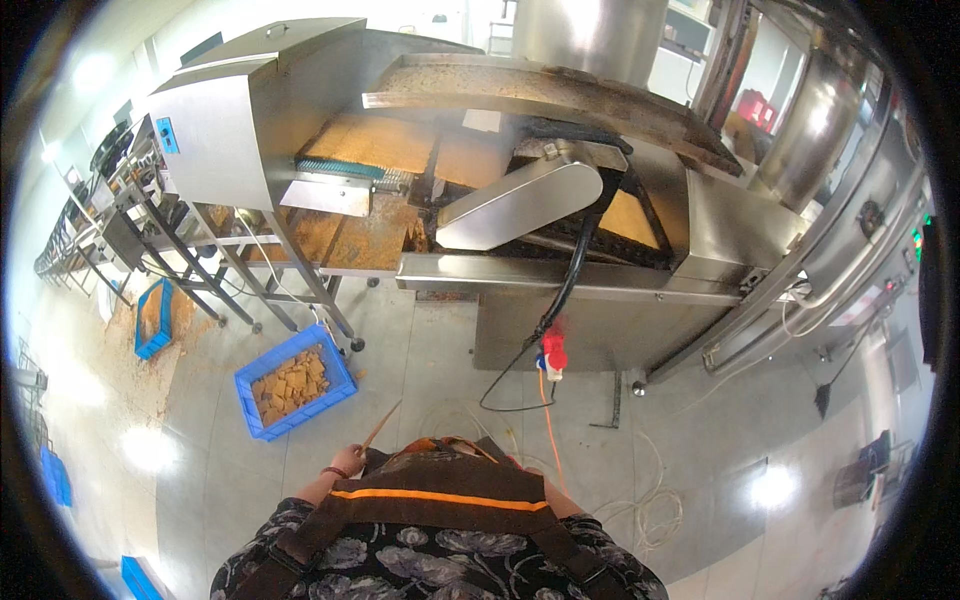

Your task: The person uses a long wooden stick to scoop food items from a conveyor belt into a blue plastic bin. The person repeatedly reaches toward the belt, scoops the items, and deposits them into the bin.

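At the lower left of the view, my left hand [349, 458] is closed on a thin wooden stick [382, 424] that points up and away from me. My right hand is hidden behind the brown apron [442, 491]; only part of that forearm shows. Past the stick, a blue plastic crate [347, 385] stands on the floor with many broken flat brown pieces [291, 384] in it. Before me runs a steel conveyor machine with a wide golden-brown baked sheet [375, 142] on it. A rounded steel guard [525, 202] covers part of its near side.
A red plug connector [553, 345] hangs by a black cable, with an orange cord [551, 435] trailing towards me. A coiled pale hose [660, 517] lies on the floor at right. Another blue crate [154, 345] sits amid crumbs at left. Machine legs reach the floor.
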`<state>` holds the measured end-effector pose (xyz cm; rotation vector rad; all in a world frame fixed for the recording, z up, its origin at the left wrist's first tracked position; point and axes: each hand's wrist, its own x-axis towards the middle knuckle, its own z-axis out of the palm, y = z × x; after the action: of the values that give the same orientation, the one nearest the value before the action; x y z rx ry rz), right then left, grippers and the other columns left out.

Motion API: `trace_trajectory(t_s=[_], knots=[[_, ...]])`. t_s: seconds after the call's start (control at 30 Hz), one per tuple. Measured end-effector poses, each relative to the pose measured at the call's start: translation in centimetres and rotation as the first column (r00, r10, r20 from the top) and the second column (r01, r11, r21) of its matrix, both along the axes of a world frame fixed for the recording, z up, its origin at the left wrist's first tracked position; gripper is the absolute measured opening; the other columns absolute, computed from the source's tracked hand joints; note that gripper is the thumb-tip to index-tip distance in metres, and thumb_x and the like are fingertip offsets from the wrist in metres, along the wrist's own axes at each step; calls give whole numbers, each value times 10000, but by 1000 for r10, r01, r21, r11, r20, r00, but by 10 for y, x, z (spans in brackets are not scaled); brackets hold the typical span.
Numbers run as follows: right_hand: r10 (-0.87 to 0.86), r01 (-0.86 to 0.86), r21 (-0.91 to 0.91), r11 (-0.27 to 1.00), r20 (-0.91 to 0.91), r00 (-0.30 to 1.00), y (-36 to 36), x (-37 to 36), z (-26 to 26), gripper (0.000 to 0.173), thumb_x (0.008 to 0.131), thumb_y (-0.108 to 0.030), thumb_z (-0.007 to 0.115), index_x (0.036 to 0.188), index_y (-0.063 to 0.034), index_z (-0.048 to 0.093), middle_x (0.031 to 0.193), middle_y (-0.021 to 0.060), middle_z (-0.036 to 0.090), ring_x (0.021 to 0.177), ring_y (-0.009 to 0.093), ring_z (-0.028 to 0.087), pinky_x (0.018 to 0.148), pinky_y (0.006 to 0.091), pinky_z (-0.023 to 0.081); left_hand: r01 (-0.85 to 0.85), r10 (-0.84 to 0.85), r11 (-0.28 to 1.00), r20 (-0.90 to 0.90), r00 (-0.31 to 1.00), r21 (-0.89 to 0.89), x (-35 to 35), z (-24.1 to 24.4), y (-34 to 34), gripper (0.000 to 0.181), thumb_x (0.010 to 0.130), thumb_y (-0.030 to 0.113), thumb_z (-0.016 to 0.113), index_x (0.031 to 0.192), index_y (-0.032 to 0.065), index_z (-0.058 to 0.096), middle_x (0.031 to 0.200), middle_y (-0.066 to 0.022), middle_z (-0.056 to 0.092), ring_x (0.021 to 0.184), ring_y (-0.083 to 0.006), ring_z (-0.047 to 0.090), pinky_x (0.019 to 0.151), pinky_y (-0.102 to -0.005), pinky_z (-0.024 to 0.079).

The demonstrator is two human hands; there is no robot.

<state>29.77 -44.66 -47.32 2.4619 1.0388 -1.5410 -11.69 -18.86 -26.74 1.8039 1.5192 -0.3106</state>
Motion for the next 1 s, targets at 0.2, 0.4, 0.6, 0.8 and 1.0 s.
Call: trace_trajectory(t_s=[0.2, 0.4, 0.6, 0.8, 1.0], knots=[[-126, 127, 31, 991, -24, 992, -13, -9, -10, 302, 632, -264, 657, 760, 9, 660, 742, 180, 646, 669, 297, 645, 609, 392, 506, 48, -48, 999, -32, 998, 3, 1, -2, 2, 466, 738, 261, 589, 1168, 88, 532, 1023, -192, 610, 941, -345, 583, 805, -414, 468], [17, 63, 308, 949, -249, 968, -49, 23, -67, 341, 667, -317, 634, 770, 7, 658, 795, 210, 638, 753, 332, 635, 649, 417, 496, 19, -19, 999, -4, 1000, -47, 3, -5, -6, 471, 735, 257, 592, 1161, 69, 526, 1027, -206, 601, 948, -366, 570, 812, -423, 461], [104, -107, 323, 940, 27, 994, -36, 9, -16, 308, 722, -318, 593, 732, -16, 654, 772, 215, 630, 749, 348, 625, 639, 428, 480, 62, -62, 998, 3, 998, 19, 2, -11, -8, 446, 746, 248, 582, 1140, 44, 530, 1021, -206, 601, 940, -363, 572, 808, -425, 462], [102, -103, 63, 993, 23, 995, -25, 17, 17, 342, 740, -353, 574, 747, -18, 644, 751, 198, 632, 739, 348, 622, 639, 427, 471, 28, -28, 999, 13, 1000, -16, 7, -3, -10, 428, 759, 230, 573, 1146, 53, 530, 1011, -191, 609, 922, -348, 581, 793, -416, 470], [69, -70, 42, 997, 29, 997, -21, 18, 26, 350, 749, -363, 564, 785, -23, 641, 754, 192, 632, 742, 347, 621, 644, 425, 471, 61, -61, 998, -19, 998, -15, 5, -15, 0, 419, 768, 213, 567, 1156, 61, 527, 1010, -184, 611, 912, -340, 585, 789, -416, 474]])
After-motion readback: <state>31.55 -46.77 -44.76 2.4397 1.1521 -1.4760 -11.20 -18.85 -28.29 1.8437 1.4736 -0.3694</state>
